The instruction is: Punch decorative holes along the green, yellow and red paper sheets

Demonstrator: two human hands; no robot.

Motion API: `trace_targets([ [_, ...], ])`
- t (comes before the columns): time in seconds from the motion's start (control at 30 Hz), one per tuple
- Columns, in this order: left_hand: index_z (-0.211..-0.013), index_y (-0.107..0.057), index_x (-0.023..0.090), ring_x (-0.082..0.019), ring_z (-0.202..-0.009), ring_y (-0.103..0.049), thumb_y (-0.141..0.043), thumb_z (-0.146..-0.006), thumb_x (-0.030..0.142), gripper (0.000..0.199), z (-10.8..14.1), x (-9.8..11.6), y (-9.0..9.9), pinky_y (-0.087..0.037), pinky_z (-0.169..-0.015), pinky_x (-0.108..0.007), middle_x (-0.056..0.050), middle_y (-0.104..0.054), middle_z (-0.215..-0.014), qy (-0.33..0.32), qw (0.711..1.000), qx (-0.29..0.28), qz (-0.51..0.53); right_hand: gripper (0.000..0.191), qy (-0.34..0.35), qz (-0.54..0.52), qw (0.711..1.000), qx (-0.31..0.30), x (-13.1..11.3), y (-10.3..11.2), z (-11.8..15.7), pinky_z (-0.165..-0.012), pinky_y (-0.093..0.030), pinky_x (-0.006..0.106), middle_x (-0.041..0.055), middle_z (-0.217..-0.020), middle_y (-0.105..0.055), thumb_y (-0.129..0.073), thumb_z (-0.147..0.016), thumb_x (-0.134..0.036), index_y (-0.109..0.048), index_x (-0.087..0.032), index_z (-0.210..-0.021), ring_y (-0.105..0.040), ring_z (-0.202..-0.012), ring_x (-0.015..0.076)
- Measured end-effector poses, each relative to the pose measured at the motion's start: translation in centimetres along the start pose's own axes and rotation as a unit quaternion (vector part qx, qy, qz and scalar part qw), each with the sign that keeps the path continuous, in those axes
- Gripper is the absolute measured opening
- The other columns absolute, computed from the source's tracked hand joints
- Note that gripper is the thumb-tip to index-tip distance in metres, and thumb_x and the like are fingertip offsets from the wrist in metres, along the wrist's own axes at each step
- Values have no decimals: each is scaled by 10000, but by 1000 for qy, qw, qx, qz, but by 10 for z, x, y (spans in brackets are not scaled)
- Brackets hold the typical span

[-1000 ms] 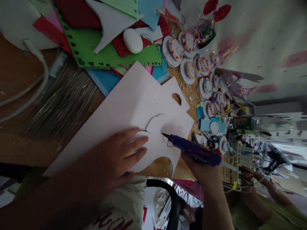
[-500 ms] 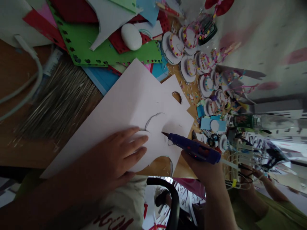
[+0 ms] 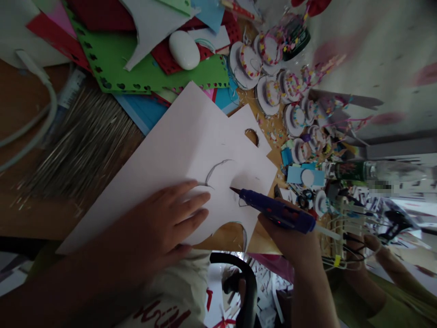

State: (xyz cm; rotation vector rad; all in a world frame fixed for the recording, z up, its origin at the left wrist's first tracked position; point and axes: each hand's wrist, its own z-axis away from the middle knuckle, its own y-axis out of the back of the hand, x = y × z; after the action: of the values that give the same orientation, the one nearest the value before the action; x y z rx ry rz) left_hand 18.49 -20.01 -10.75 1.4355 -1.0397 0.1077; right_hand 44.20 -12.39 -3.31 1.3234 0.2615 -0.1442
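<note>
A large white sheet point(image 3: 164, 150), looking like foam or card, lies on the table with a curved slit in its middle and a rounded cut-out at its near edge. My left hand point(image 3: 170, 216) rests flat on it, fingers stretched out beside the slit. My right hand point(image 3: 290, 228) is wrapped round a blue hot glue gun point(image 3: 276, 209) with a small red light and a pale stick at its rear. Its dark pointed tip is over the sheet, just right of the slit; whether it touches cannot be made out.
Thin metal wires point(image 3: 85, 141) lie left. Green felt sheets point(image 3: 112, 68) and a white egg-shaped object point(image 3: 184, 50) are at the back. Several small decorated white hats point(image 3: 251, 61) line the right, near a bottle point(image 3: 375, 172). Another person's arm point(image 3: 362, 282) shows at far right.
The view has shifted very slightly. Both hands, the glue gun and the sheet keep nearly the same places.
</note>
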Motion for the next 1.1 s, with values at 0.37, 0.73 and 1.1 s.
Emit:
trace_targets([
  [0.37, -1255, -534, 147, -294, -1370, -285, -538, -897, 313, 395, 0, 0, 0, -310, -1114, -442, -87, -460, -1429, -11, 1000, -8, -14, 152, -30, -22, 999, 38, 9, -7, 1, -472, -457, 247, -14, -572, -603, -619, -644, -326, -625, -188, -707, -571, -507, 155],
  [0.73, -1262, -536, 180, -284, -1373, -291, -523, -905, 323, 385, 1, 0, 0, -318, -1120, -428, -60, -426, -1460, 8, 1000, -19, 6, 102, -27, -28, 999, 18, 6, -5, 1, -427, -435, 242, -24, -529, -576, -606, -668, -304, -610, -204, -685, -546, -474, 153],
  [1.1, -1261, -533, 173, -281, -1376, -292, -525, -902, 305, 383, 0, 0, 1, -323, -1120, -441, -62, -441, -1451, 5, 1000, -22, 5, 161, -42, -38, 998, 32, 12, -9, 2, -442, -465, 248, -19, -539, -606, -625, -647, -331, -639, -193, -730, -558, -469, 153],
])
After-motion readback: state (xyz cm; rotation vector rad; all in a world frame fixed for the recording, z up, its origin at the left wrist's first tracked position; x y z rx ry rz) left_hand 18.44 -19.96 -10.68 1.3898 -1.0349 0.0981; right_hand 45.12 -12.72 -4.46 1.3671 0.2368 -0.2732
